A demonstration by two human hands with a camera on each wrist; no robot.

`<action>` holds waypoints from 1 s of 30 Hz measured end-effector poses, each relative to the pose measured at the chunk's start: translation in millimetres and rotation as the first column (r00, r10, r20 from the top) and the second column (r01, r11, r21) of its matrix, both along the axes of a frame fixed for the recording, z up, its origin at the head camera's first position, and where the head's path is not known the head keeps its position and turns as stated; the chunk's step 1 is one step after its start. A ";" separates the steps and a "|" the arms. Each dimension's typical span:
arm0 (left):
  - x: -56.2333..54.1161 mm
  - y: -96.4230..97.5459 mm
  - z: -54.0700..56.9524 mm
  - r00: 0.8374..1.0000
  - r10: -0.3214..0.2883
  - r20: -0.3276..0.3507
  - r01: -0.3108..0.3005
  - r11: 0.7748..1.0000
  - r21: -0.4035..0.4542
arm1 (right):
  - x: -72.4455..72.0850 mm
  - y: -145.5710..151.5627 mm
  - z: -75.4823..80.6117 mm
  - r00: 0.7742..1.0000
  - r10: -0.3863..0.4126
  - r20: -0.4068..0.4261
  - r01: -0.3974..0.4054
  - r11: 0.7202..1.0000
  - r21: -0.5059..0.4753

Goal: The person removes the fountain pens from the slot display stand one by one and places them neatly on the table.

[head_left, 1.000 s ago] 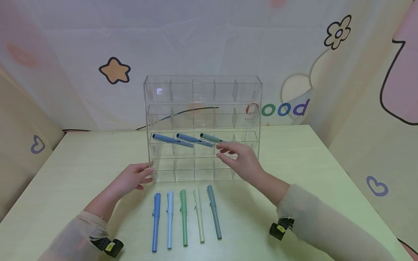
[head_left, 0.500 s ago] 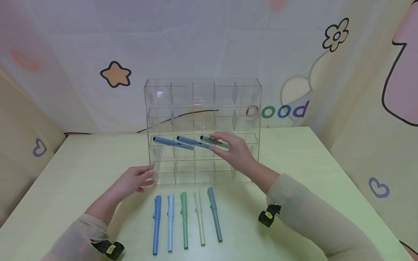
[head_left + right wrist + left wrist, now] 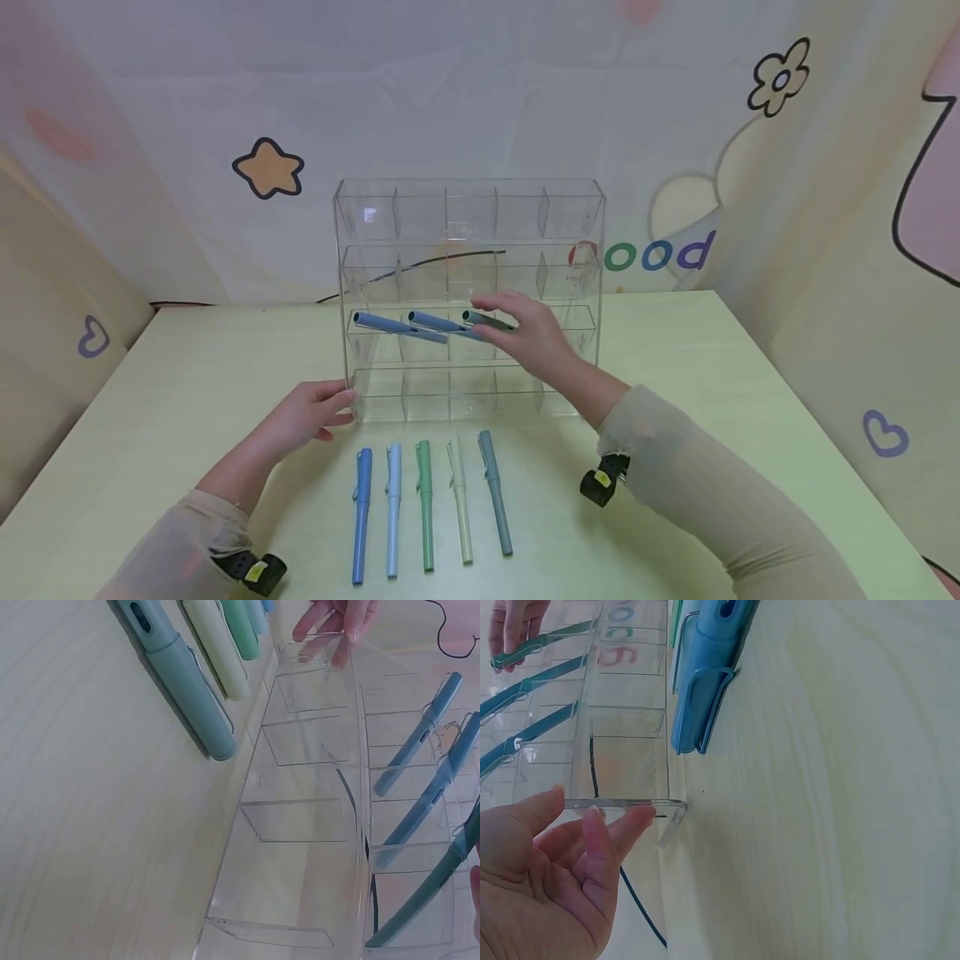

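Observation:
A clear acrylic rack [image 3: 471,242] with several tiers of compartments stands upright on the table. In its second tier from the bottom, two blue pens [image 3: 400,327] [image 3: 442,323] and one dark green pen [image 3: 487,320] lie slanted, caps up to the left. My right hand [image 3: 528,333] pinches the green pen between thumb and fingers, hiding its lower part in the head view. In the left wrist view, the right hand's fingertips are on the green pen [image 3: 525,649]. My left hand [image 3: 307,412] holds the rack's lower left side edge with its fingertips.
In front of the rack several pens lie in a row: dark blue [image 3: 362,517], light blue [image 3: 393,510], green [image 3: 425,505], pale green [image 3: 461,500] and grey-teal [image 3: 495,493]. A patterned cloth [image 3: 180,242] hangs behind the table [image 3: 675,375].
My right hand has slid left and up along the green pen, closing its fingers around it near the cap. The left hand stays at the rack's side.

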State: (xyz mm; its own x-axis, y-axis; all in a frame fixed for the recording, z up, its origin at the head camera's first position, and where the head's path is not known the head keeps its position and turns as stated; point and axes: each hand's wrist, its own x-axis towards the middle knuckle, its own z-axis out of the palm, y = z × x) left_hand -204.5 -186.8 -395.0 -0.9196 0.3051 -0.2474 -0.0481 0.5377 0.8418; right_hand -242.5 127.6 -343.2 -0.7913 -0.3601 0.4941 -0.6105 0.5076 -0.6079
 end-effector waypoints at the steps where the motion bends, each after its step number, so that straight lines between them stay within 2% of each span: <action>1: 0.1 0.1 0.2 1.000 -0.001 0.000 0.001 1.000 -0.001 | 0.1 0.0 0.4 1.000 -0.003 0.007 0.003 1.000 0.000; 11: -0.2 1.0 0.7 1.000 0.000 -0.001 0.000 1.000 -0.005 | 0.5 0.2 3.1 0.999 0.001 0.044 -0.001 1.000 -0.016; 16: -0.4 1.4 0.2 1.000 0.004 0.000 -0.004 1.000 -0.001 | -0.1 0.1 6.8 1.000 -0.024 0.020 0.024 1.000 0.002; 30: -1.0 -1.1 -1.5 1.000 -0.007 0.000 0.007 1.000 0.011 | 0.7 3.0 20.3 0.999 -0.034 0.031 0.037 0.990 -0.134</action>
State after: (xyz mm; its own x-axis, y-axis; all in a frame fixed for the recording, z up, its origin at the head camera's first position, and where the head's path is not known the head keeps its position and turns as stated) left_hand -205.6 -187.9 -396.5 -0.9176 0.3137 -0.2443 -0.0448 0.5291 0.8474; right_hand -241.8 130.6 -322.9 -0.8170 -0.2635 0.5130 -0.5750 0.4412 -0.6890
